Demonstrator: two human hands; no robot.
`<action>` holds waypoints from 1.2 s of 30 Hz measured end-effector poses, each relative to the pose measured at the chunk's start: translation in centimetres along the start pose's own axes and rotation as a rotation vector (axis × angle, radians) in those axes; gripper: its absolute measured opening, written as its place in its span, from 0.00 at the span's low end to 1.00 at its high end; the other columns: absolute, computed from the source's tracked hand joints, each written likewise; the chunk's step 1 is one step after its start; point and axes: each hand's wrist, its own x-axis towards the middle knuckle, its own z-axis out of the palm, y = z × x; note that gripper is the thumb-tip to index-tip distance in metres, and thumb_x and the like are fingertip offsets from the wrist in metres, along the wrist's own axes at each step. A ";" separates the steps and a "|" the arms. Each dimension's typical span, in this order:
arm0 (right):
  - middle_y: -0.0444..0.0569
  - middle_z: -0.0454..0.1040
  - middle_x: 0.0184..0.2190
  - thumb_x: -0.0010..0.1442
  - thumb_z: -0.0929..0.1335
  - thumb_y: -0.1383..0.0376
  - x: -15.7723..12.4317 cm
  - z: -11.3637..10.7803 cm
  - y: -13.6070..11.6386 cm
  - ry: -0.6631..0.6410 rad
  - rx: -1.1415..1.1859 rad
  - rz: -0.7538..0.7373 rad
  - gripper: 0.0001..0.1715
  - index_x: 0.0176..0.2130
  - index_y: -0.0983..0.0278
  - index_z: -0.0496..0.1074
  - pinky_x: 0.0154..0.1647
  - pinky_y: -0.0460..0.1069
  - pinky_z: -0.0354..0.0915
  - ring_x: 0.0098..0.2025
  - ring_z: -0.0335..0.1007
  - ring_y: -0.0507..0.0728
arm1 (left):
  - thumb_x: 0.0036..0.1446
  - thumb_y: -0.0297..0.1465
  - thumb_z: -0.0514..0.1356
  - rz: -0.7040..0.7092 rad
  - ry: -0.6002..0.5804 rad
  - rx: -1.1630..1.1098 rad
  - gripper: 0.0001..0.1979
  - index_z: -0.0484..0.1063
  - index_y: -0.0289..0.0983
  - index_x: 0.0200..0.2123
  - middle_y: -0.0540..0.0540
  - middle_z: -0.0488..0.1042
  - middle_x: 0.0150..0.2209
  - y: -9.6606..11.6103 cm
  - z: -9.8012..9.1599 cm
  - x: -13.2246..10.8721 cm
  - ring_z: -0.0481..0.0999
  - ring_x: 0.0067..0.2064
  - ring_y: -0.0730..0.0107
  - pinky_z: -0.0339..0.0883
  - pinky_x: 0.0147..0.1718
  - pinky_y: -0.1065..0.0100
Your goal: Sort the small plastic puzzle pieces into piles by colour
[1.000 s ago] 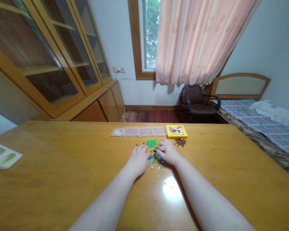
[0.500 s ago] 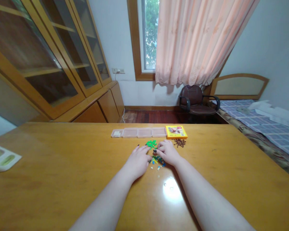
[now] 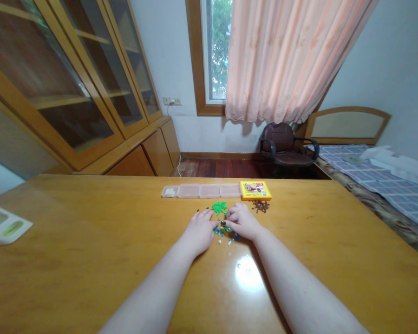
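Note:
My left hand (image 3: 202, 229) lies on the table with its fingers spread and its thumb against the left side of a pile of mixed small bricks (image 3: 226, 230), blue, yellow and pale. Across from it my right hand (image 3: 243, 221) bends over the same pile, fingers curled in and thumb stretched over the pieces. Whatever is between those fingertips is hidden or too small to name. Just beyond both hands sits a heap of green pieces (image 3: 218, 208). Brown pieces (image 3: 261, 206) form another heap to the right of my right hand.
A clear plastic tray (image 3: 199, 190) with several compartments lies along the far edge of the wooden table (image 3: 90, 260). Touching its right end is a yellow box (image 3: 256, 190). A white printed item (image 3: 7, 225) lies at the left. Behind stands an office chair (image 3: 280, 144).
My right thumb has shifted slightly down and left over the mixed pile. The fingers of my left hand have spread a little, and its thumb now points further toward the pile.

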 end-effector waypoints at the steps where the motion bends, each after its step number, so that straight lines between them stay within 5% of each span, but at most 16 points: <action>1: 0.47 0.73 0.28 0.62 0.64 0.56 0.0 0.0 0.0 0.000 -0.014 0.004 0.22 0.22 0.62 0.75 0.41 0.53 0.51 0.34 0.59 0.54 | 0.54 0.26 0.55 -0.012 0.003 -0.001 0.22 0.69 0.44 0.52 0.41 0.60 0.61 -0.1 0.1 0.1 0.55 0.63 0.54 0.47 0.61 0.50; 9: 0.47 0.71 0.32 0.63 0.63 0.55 0.0 0.1 0.0 0.057 -0.039 0.079 0.20 0.27 0.61 0.77 0.41 0.52 0.51 0.37 0.58 0.55 | 0.56 0.28 0.54 -0.045 0.035 0.012 0.23 0.66 0.42 0.56 0.38 0.56 0.63 -0.8 0.9 0.5 0.54 0.64 0.53 0.47 0.61 0.51; 36: 0.46 0.70 0.26 0.63 0.63 0.55 -0.2 0.3 0.6 0.052 0.086 -0.020 0.25 0.21 0.63 0.73 0.40 0.52 0.52 0.33 0.60 0.54 | 0.58 0.29 0.52 -0.025 0.087 0.020 0.17 0.71 0.40 0.49 0.40 0.62 0.60 -0.6 0.5 0.4 0.57 0.62 0.53 0.49 0.60 0.49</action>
